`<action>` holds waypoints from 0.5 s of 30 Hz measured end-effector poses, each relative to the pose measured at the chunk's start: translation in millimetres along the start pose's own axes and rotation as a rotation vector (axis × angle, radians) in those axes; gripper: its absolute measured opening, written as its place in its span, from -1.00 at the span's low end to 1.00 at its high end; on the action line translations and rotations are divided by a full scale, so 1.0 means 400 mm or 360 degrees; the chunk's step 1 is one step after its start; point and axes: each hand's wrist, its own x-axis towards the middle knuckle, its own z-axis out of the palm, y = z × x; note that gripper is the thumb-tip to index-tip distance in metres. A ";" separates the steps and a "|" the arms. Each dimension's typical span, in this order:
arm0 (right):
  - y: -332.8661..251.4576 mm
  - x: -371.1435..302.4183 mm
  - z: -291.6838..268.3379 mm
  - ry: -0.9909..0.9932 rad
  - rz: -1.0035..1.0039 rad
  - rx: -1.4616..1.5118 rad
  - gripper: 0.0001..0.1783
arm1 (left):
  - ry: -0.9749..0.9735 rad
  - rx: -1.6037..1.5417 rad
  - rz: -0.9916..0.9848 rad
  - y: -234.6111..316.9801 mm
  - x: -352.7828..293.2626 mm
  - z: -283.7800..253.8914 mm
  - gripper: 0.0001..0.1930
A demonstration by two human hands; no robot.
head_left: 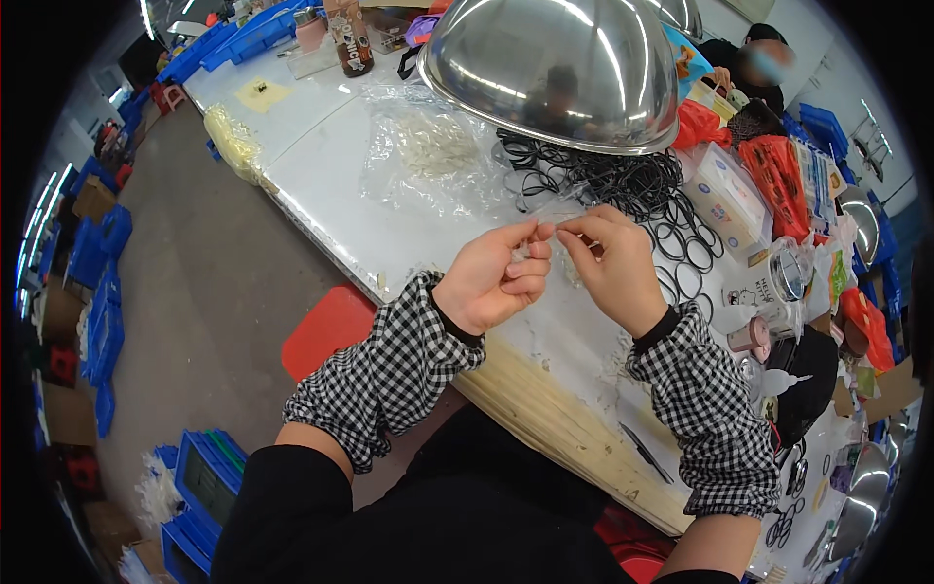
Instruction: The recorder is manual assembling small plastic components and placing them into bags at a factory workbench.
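Above the table's near edge, my left hand [498,280] is closed, palm turned up and fingers curled. Thumb and forefinger pinch at its tip, and something small and whitish shows among the fingers. Close beside it, my right hand [623,273] is closed in a pinch, its fingertips almost meeting the left ones. What the two pinches hold is too small and pale to name. Just beyond the hands lie a pile of black rubber-like rings [623,180] and a clear plastic bag [428,146] of small pale pieces.
A large shiny metal dome [555,73] stands on the white table [311,165] behind the rings. Long pale strips [574,428] line the near edge, with a black pen [646,453] beside them. A white box [730,200] stands right; a red stool [326,331] is left. Another person sits far right.
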 end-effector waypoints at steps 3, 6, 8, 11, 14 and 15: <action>-0.019 -0.008 0.009 0.0019 -0.0005 0.0008 -0.91 | 0.0090 0.0075 0.0143 0.003 0.025 0.014 -0.82; -0.024 -0.023 0.017 0.0035 -0.0036 0.0007 -0.92 | 0.0112 0.0077 0.0226 0.011 0.040 -0.006 -0.81; -0.026 -0.030 0.028 0.0035 -0.0046 0.0042 -0.92 | 0.0190 0.0035 0.0335 0.011 0.057 -0.013 -0.82; 0.005 -0.026 0.041 0.0062 -0.0008 -0.0021 -0.92 | 0.0345 -0.0102 0.0533 0.018 0.108 -0.013 -0.83; 0.023 -0.003 0.053 0.0044 0.0038 -0.0056 -0.91 | 0.0418 -0.0197 0.0662 0.045 0.157 -0.019 -0.80; 0.028 0.003 0.053 0.0044 0.0063 -0.0060 -0.91 | 0.0432 -0.0210 0.0653 0.052 0.164 -0.007 -0.80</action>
